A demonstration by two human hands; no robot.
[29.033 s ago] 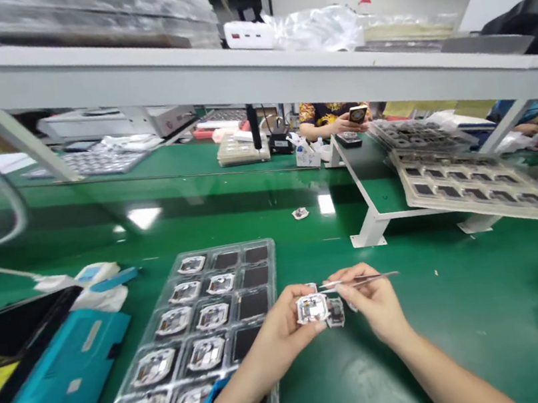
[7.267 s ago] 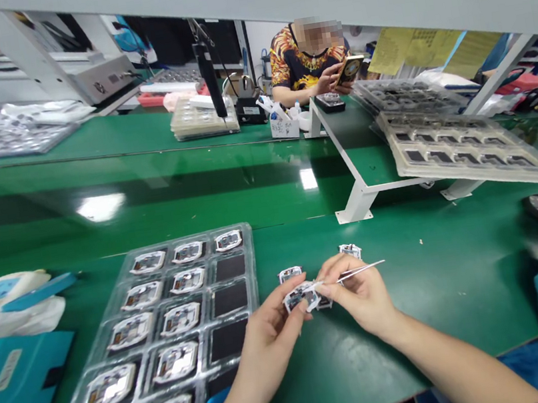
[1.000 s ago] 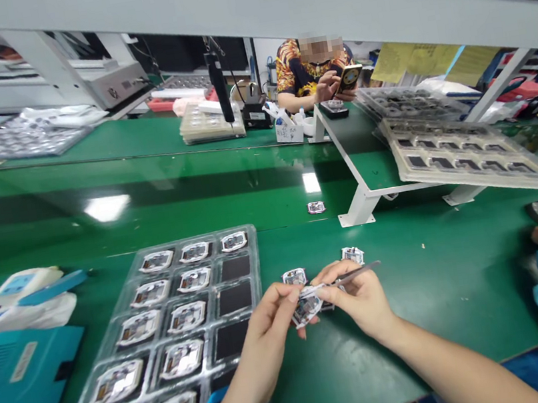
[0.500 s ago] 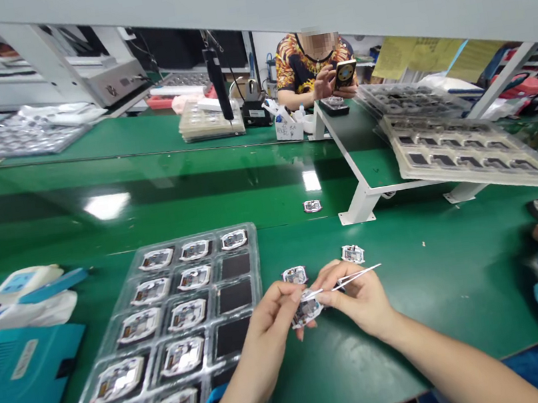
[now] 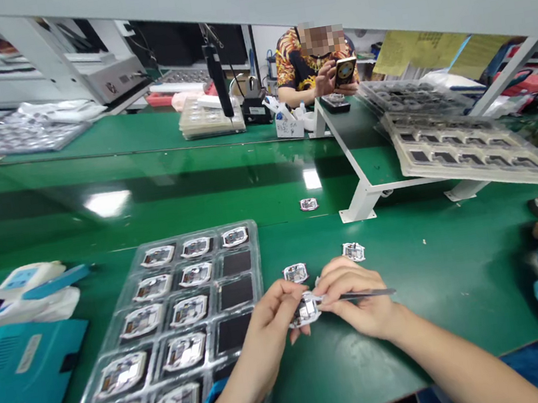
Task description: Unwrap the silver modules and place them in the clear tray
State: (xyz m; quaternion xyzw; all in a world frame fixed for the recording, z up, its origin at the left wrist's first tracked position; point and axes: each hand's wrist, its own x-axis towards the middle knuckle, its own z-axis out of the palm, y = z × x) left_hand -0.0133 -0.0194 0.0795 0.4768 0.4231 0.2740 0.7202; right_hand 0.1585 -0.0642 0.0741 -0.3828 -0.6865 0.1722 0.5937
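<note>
Eleven white-framed electronic modules (image 5: 187, 310) sit in the clear tray (image 5: 257, 250), with dark foam (image 5: 236, 292) bare in three places; we judge the work well advanced. Rightward, we see the left hand (image 5: 272, 317) pinching another module (image 5: 307, 311), three loose modules (image 5: 308, 204) beyond, seemingly remaining, and the right hand (image 5: 358, 292) closed around tweezers (image 5: 371, 293).

A small white-framed part (image 5: 306, 310), its silvery inner side turned upward, sat slightly tilted in the left grip (image 5: 275, 318). Slim dark tweezers (image 5: 371, 293) lay nearly level across the right grip (image 5: 354, 281), tips hidden by fingers.
</note>
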